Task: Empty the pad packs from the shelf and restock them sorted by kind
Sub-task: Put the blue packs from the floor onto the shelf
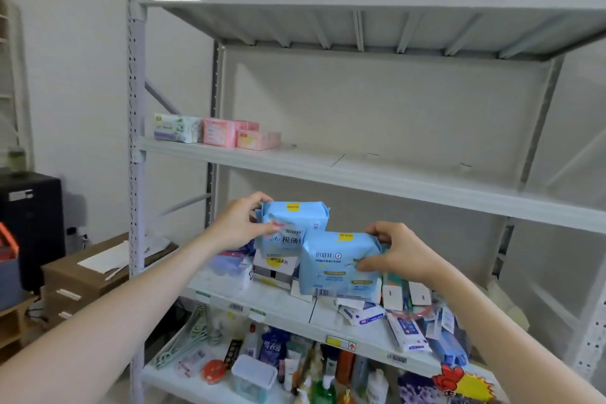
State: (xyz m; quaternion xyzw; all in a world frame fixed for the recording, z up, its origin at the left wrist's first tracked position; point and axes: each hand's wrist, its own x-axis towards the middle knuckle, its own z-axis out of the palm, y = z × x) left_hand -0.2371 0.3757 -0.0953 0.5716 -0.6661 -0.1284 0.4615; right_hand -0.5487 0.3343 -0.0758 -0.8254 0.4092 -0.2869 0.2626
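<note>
Left hand (241, 226) grips upper pack (296, 221) — right hand (400, 252), lower pack (337, 267).

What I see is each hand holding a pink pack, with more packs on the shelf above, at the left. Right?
No. In the head view the left hand holds a blue pack, the right hand another blue pack, not pink. More packs sit on the shelf above, at the left.

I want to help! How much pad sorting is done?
Some is done: a white pack and pink packs sit grouped on the middle shelf's left end. The left hand grips one light-blue pack, the right hand another. Still to shelve: those two and the purple pack below.
</note>
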